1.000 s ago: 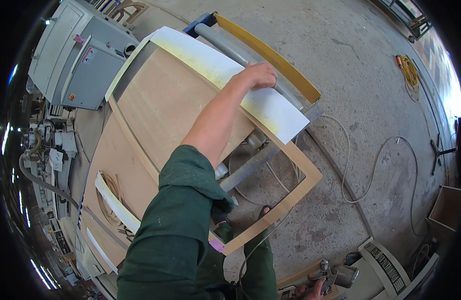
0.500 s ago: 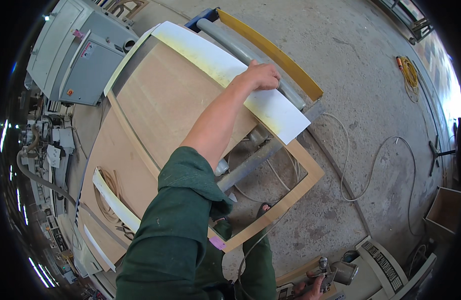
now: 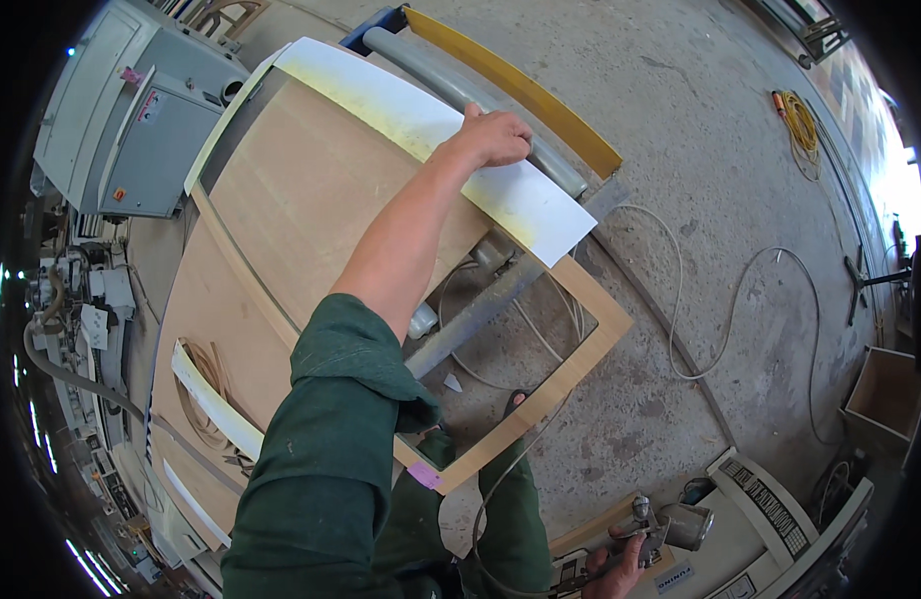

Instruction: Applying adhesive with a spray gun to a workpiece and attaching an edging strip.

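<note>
My left hand [image 3: 497,139] reaches across a wooden panel frame [image 3: 598,337] and rests with curled fingers at the outer edge of a white strip [image 3: 385,107] with yellow-green speckles. That strip lies along the frame's far side, and the fingertips are hidden beneath my hand. Low on the right, my right hand [image 3: 623,569] is wrapped round the handle of a spray gun [image 3: 659,527] with a metal cup. A thin hose [image 3: 492,491] runs from near the gun up over the frame's corner. A brown sheet [image 3: 350,180] lies beside the white strip.
A grey roller [image 3: 450,85] and a yellow metal guard [image 3: 520,75] run past the far edge. Behind, at left, stands a grey machine cabinet [image 3: 146,150]. Hoses [image 3: 745,290] snake over the concrete floor. Curled brown strips [image 3: 209,394] lie on the left panel.
The whole scene has shifted a little left in view. My right hand and the spray gun show more fully. My left hand keeps its place on the white strip.
</note>
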Motion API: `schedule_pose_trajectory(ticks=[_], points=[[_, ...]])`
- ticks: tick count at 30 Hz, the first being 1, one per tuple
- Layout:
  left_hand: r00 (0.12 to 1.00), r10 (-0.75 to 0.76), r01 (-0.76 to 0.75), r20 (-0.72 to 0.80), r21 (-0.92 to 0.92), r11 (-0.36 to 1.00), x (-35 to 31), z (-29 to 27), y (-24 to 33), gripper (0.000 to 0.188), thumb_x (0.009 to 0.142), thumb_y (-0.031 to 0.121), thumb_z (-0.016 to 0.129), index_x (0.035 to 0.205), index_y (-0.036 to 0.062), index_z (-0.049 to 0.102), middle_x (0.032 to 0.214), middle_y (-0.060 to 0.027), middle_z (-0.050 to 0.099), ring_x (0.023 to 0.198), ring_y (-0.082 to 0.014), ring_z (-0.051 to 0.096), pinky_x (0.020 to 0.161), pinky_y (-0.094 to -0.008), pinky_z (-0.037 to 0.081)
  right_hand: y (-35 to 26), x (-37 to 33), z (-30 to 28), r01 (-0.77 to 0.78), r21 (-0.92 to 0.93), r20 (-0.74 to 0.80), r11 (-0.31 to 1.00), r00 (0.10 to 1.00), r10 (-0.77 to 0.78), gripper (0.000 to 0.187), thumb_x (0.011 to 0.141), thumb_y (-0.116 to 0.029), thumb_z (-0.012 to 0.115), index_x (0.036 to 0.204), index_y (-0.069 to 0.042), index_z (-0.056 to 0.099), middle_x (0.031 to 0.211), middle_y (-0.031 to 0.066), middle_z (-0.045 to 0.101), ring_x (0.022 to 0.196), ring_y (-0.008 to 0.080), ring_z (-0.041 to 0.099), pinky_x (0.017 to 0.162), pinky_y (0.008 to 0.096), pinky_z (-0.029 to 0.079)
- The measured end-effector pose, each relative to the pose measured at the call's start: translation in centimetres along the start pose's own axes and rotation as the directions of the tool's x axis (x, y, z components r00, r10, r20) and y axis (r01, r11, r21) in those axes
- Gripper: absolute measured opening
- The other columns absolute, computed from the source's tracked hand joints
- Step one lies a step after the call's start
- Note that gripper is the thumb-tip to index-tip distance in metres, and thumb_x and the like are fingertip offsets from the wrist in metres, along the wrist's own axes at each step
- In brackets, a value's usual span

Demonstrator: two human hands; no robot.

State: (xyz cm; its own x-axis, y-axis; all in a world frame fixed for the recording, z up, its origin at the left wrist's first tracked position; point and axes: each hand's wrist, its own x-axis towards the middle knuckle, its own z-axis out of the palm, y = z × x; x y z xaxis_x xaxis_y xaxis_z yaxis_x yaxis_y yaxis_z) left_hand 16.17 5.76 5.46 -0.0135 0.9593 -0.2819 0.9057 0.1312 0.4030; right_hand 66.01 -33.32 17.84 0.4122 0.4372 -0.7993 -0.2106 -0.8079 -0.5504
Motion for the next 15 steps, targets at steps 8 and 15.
schedule_pose_trajectory(ticks=[8,15], points=[[0.998,0.011,-0.010,-0.068,0.008,1.000,-0.9,0.4,0.1,0.025,0.074,0.016,0.053,0.084,0.0148,0.077,0.093,-0.0103,0.074,0.101,-0.0238,0.065,0.102,-0.0430,0.028,0.7,0.5,-0.8,0.039,0.015,-0.036,0.999,0.999,-0.038,0.044,0.105,-0.047,0.057,0.105,-0.004,0.067,0.057,0.0015,0.047,0.045,0.0149,0.043,0.043,0.0311,0.037],[0.984,0.060,-0.056,-0.170,0.027,0.998,-1.3,0.9,-0.1,0.025,0.076,0.017,0.055,0.085,0.0171,0.078,0.094,-0.0078,0.074,0.103,-0.0223,0.064,0.100,-0.0418,0.029,0.7,1.0,-1.1,0.042,-0.002,-0.038,0.999,0.998,-0.042,0.043,0.105,-0.046,0.058,0.104,-0.004,0.067,0.057,0.0031,0.050,0.045,0.0159,0.046,0.042,0.0311,0.038]])
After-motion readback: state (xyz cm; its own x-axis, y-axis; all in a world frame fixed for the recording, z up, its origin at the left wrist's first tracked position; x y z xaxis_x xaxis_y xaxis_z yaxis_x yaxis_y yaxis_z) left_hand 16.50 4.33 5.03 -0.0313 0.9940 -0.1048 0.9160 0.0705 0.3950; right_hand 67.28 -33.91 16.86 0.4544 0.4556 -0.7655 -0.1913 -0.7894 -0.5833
